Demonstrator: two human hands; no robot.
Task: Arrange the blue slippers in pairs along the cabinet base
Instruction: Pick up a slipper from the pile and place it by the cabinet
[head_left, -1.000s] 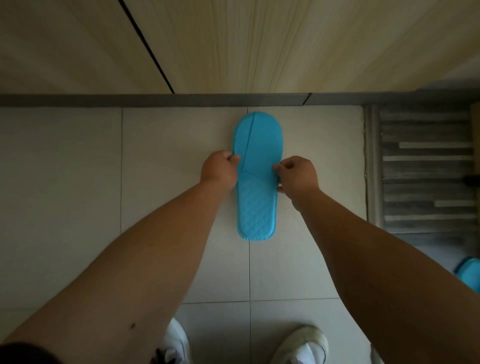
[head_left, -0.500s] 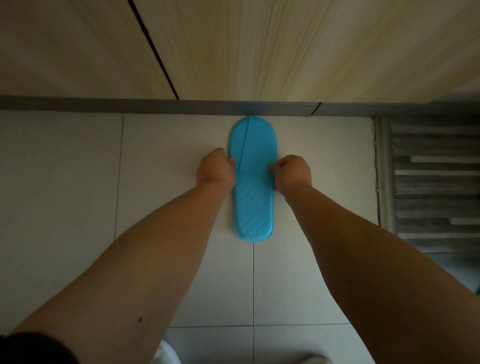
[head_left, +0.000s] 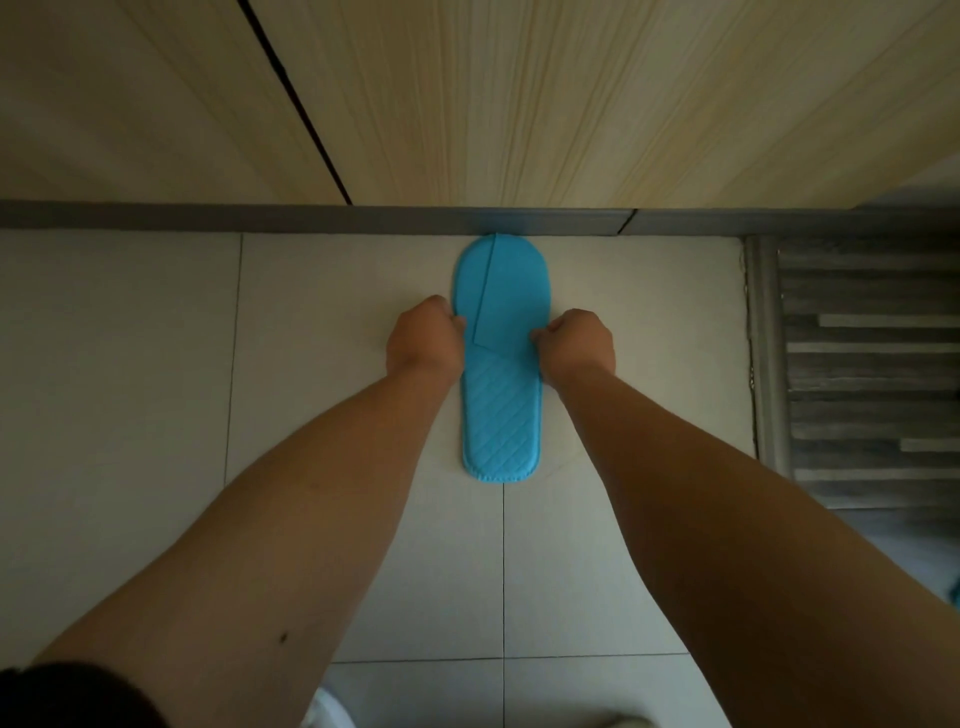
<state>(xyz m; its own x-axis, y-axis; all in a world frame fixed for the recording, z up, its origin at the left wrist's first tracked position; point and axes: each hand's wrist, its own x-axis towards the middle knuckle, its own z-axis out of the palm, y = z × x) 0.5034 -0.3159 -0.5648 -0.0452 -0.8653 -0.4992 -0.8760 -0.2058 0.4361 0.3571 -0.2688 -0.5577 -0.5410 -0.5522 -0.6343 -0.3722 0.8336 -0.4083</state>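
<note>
A flat blue slipper lies on the pale tiled floor, its toe touching the grey cabinet base and its quilted heel toward me. My left hand pinches its left edge at mid-length. My right hand pinches its right edge at the same height. Both hands have their fingers curled onto the slipper's sides. Whether a second slipper lies stacked beneath it I cannot tell.
Light wood cabinet doors rise above the base, with a dark seam between them. A grey striped mat lies on the floor at the right. A sliver of something blue shows at the right edge. My white shoe tips sit at the bottom.
The slipper has slid away from me until its toe meets the cabinet base, both hands staying on its sides. The view has shifted forward, and my shoes have nearly dropped out of frame.
</note>
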